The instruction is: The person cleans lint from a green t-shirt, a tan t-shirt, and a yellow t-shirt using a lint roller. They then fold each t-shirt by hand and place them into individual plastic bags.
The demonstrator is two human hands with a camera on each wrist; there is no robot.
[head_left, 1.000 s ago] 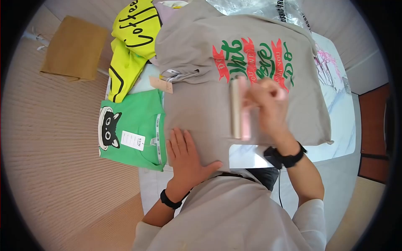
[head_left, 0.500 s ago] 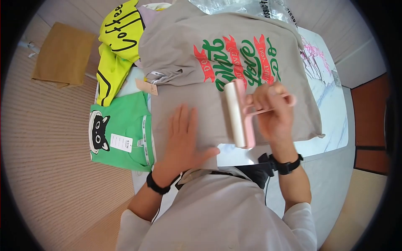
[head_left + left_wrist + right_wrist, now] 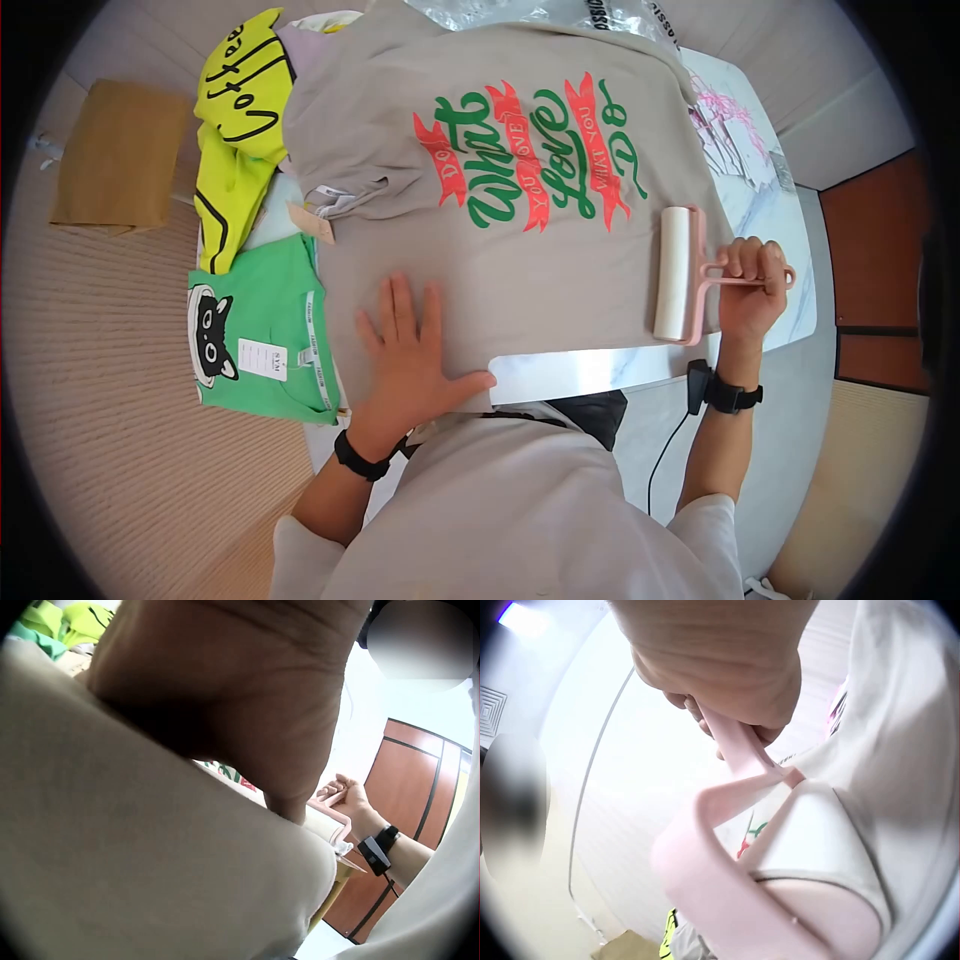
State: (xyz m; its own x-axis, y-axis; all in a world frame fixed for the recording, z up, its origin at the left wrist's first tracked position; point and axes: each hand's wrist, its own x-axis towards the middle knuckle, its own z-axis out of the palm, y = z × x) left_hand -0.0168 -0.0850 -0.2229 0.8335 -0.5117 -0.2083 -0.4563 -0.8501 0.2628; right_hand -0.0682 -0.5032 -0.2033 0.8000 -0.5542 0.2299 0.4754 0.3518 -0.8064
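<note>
A grey-beige T-shirt [image 3: 540, 290] with green and red lettering lies spread over the marble-patterned table. My left hand [image 3: 405, 355] rests flat on the shirt near its left front edge, fingers spread and thumb pointing right. In my right hand [image 3: 752, 295] is the pink handle of a lint roller [image 3: 675, 275], gripped with curled fingers. Its white roll overlaps the shirt's right-hand edge in the head view. The right wrist view shows the pink frame [image 3: 705, 877] and the roll [image 3: 817, 847] against the grey fabric, with the hand around the handle above.
A folded green T-shirt [image 3: 265, 350] with a white tag lies left of the grey one. Behind it is a yellow garment [image 3: 235, 130]. Clear plastic packaging [image 3: 560, 12] lies at the back, and pink-and-white tags [image 3: 735, 125] at the right. A brown sheet [image 3: 120, 160] is beyond the table's left side.
My right hand has carried the lint roller rightward from the shirt's middle to its right edge. My left hand stays on the shirt, its fingers more widely spread. The head view has shifted slightly.
</note>
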